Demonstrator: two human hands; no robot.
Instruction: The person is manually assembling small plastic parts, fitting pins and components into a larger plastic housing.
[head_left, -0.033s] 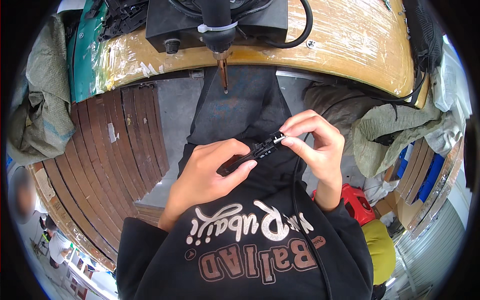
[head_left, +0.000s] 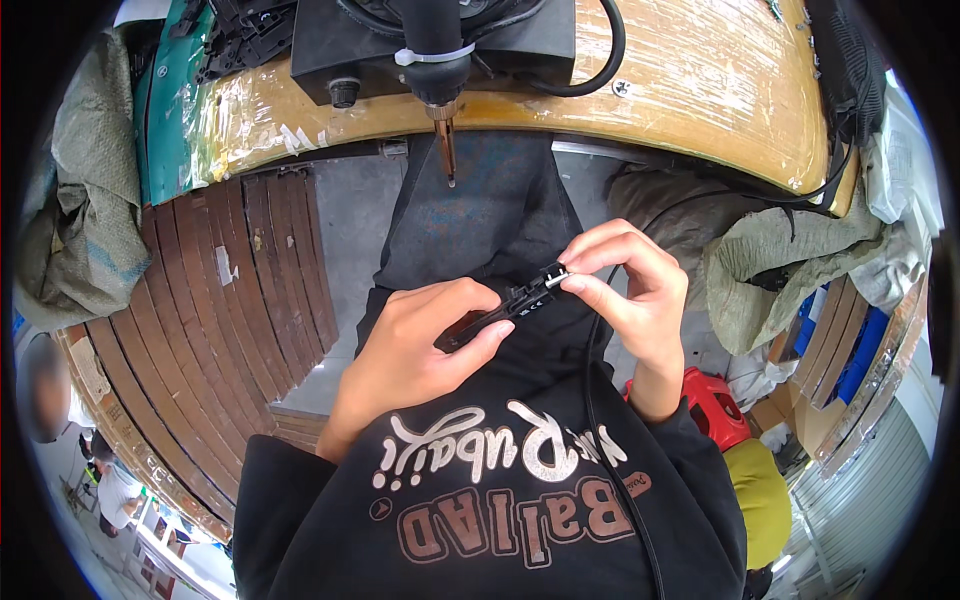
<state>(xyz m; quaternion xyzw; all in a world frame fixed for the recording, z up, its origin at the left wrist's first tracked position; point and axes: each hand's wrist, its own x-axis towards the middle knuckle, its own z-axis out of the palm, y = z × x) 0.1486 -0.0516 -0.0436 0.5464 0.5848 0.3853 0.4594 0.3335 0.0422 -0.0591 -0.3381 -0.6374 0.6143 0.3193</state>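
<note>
My left hand [head_left: 415, 340] is closed round a narrow black plastic part [head_left: 518, 302], gripping its lower left end between thumb and fingers. The part slants up to the right above my lap. At its upper right end, my right hand [head_left: 630, 285] pinches a small silvery metal piece [head_left: 556, 281] between thumb and forefinger. That piece lies against the plastic; how far it sits inside cannot be made out. Beyond my hands, a soldering iron [head_left: 447, 150] points tip down over my knees, with a white cable tie [head_left: 434, 55] round its dark handle.
A black box with a knob [head_left: 345, 92] stands on the wooden bench [head_left: 700, 100]. Several black plastic parts [head_left: 235, 40] are heaped at the bench's left. Stacked brown boards [head_left: 230, 290] fill the left side. Woven sacks [head_left: 800, 260] and a red stool [head_left: 705, 405] are at right. A black cable [head_left: 590, 400] crosses my shirt.
</note>
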